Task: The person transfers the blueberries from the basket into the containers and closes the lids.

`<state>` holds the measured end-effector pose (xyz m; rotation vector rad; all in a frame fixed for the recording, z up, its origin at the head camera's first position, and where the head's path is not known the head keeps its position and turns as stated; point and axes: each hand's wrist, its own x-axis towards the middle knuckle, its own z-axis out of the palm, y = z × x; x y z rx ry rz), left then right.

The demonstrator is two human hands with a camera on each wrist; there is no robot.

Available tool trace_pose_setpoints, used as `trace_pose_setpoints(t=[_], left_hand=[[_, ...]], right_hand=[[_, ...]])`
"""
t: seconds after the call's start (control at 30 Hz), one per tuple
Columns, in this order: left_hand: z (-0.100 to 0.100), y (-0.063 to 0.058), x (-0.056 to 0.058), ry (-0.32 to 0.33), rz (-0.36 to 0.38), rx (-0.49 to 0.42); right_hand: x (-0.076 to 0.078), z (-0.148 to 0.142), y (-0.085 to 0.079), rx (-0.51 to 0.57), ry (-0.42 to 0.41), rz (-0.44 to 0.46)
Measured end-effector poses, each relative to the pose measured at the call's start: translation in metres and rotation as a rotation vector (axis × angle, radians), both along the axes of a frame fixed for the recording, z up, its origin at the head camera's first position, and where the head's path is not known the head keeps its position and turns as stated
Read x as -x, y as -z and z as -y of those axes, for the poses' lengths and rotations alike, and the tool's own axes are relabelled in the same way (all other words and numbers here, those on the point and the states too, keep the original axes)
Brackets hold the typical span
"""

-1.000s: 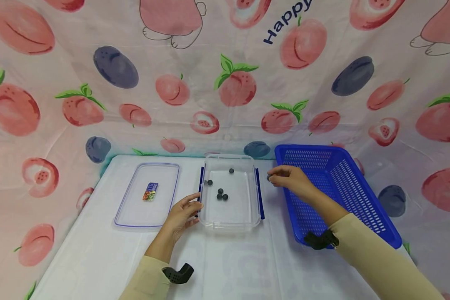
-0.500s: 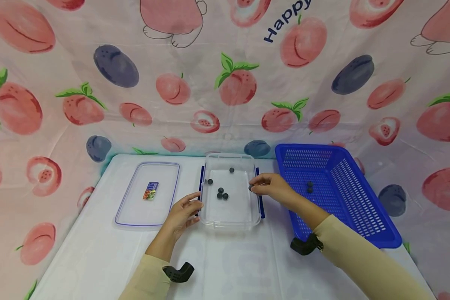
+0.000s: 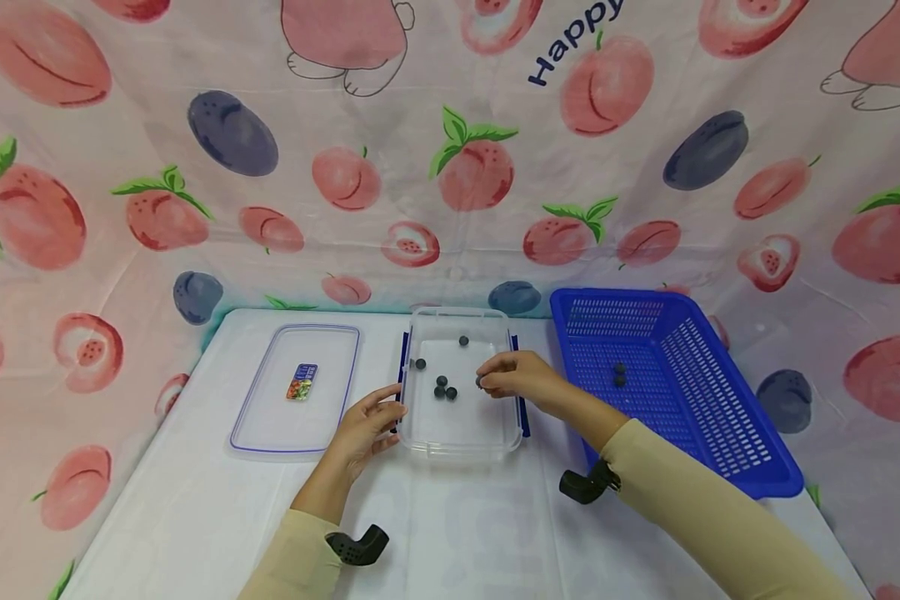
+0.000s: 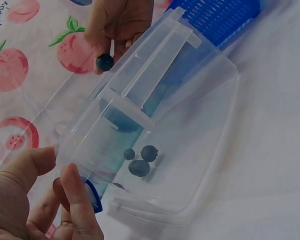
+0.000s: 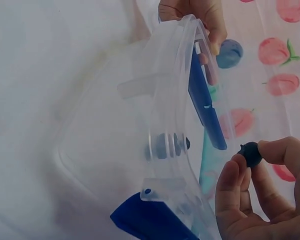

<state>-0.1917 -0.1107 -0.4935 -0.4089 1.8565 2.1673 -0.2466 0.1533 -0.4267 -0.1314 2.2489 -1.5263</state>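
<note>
A clear plastic box [image 3: 487,425] with blue side latches stands at the middle of the table. My left hand [image 3: 367,421] holds its left side, thumb at the rim and fingers by the blue latch [image 4: 93,196]. My right hand [image 3: 525,379] is over the box's right half. Between thumb and fingertips it pinches a dark blueberry [image 5: 251,154], which also shows as a round blueberry [image 4: 104,62] above the rim in the left wrist view. Several blueberries lie on the box floor, one blueberry [image 3: 463,341] towards the back and a close group with this blueberry [image 3: 452,393] nearer the front.
A blue perforated basket [image 3: 720,400] stands on the right, with two blueberries [image 3: 619,380] on its floor. The clear lid [image 3: 270,425] with a blue seal and a coloured label [image 3: 302,382] lies flat on the left. A fruit-print cloth [image 3: 390,183] hangs behind the table.
My right hand has moved left from the basket's edge to over the box, carrying the blueberry. Two blueberries in the basket have come into sight. The left hand stays at the box.
</note>
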Motion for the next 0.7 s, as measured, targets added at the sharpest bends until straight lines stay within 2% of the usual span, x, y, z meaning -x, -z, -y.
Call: trace_pose_setpoints(t=[0.13, 0.37, 0.57, 0.7], left_hand=[[0.0, 0.0, 0.0, 0.002, -0.001, 0.002], [0.0, -0.001, 0.001, 0.0, 0.005, 0.003], [0.0, -0.002, 0.001, 0.001, 0.009, -0.004], [-0.001, -0.002, 0.001, 0.003, 0.013, -0.009]], right_hand=[[0.003, 0.008, -0.001, -0.018, -0.008, 0.031], [0.012, 0.024, -0.002, -0.136, -0.04, 0.106], [0.023, 0.039, 0.001, -0.208, -0.001, 0.156], [0.031, 0.048, 0.003, -0.282, 0.051, 0.154]])
